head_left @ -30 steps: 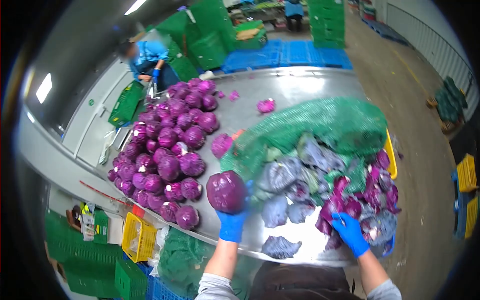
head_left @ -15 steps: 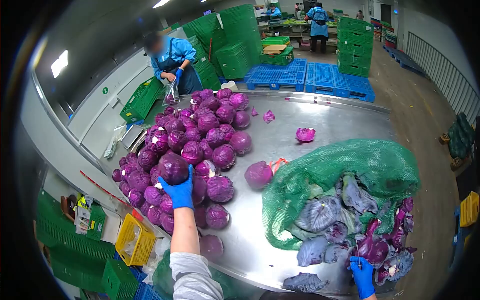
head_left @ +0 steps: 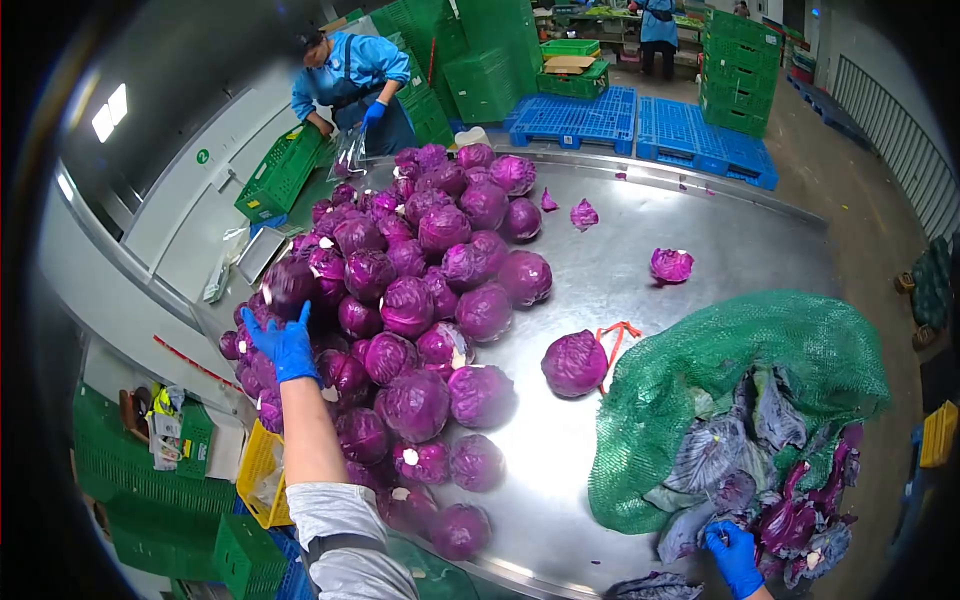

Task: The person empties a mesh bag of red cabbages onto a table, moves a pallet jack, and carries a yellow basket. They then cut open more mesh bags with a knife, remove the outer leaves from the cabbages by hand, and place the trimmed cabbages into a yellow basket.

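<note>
My left hand (head_left: 283, 345), in a blue glove, is over the left side of a heap of purple cabbages (head_left: 407, 306) with its fingers spread. Right at its fingertips is a slightly blurred cabbage (head_left: 287, 283) on top of the heap. My right hand (head_left: 735, 558), also gloved in blue, is closed near the table's front right, beside loose outer cabbage leaves (head_left: 790, 525). It holds a thin knife, mostly hidden now by the fingers. A green mesh sack (head_left: 740, 350) lies behind that hand, dark leaves on it. One cabbage (head_left: 574, 364) sits apart, beside a red string (head_left: 618, 335).
The steel table (head_left: 730, 235) carries a cut cabbage piece (head_left: 671, 265) and small scraps (head_left: 584, 214). Across it, a co-worker (head_left: 360, 85) holds a clear bag (head_left: 347, 158) near a green crate (head_left: 283, 175). Blue pallets (head_left: 700, 135) and stacked green crates (head_left: 738, 75) stand beyond.
My left hand has carried a cabbage leftward onto the heap and its fingers have spread from it. The right hand stays closed by the leaves. The view has shifted.
</note>
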